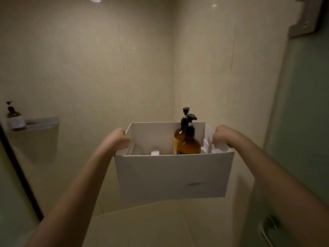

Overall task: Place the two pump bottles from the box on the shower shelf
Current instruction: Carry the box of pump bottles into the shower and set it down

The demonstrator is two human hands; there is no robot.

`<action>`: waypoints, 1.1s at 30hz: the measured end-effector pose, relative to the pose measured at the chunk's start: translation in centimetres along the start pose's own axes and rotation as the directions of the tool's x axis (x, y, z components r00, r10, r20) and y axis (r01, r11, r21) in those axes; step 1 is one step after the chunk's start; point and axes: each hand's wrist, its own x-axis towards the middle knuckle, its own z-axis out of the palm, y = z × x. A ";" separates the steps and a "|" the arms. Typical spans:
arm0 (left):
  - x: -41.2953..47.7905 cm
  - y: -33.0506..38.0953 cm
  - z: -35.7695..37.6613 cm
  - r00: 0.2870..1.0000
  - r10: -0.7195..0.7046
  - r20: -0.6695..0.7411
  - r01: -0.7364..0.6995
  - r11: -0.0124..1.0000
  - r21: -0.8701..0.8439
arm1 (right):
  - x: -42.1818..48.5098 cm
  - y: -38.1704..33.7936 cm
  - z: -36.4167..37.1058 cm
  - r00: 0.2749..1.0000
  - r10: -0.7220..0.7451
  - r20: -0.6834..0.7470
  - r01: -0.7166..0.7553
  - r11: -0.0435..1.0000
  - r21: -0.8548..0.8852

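A white cardboard box (170, 175) is held up in front of me inside a beige-tiled shower. My left hand (122, 139) grips its left rim and my right hand (219, 136) grips its right rim. Two amber pump bottles with black pumps stand upright in the box's right half: the nearer bottle (189, 143) partly covers the farther bottle (179, 134). The left half of the box holds only white inserts. The shower shelf (42, 123) is a metal ledge on the left wall, well left of the box.
Another amber pump bottle (15, 118) stands on the shelf's left end. A dark-framed glass panel (21, 175) runs down the left edge. A glass door with a metal handle (267, 229) is at the right. A metal fixture (306, 20) hangs at the top right.
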 end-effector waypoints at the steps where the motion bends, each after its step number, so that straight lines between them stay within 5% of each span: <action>1: 1.2 0.1 0.3 1.000 -0.012 -0.009 0.012 1.000 0.003 | 1.7 -0.3 0.1 1.000 -0.008 0.002 0.008 1.000 -0.002; 16: 16.0 -0.8 0.9 0.974 -0.163 -0.157 0.166 0.986 0.007 | 20.9 -8.4 1.2 0.981 -0.180 0.073 0.181 0.983 -0.012; 33: 30.8 -10.5 -1.5 0.880 -0.363 -0.307 0.383 0.924 0.003 | 39.0 -25.0 10.0 0.894 -0.412 0.178 0.418 0.909 0.008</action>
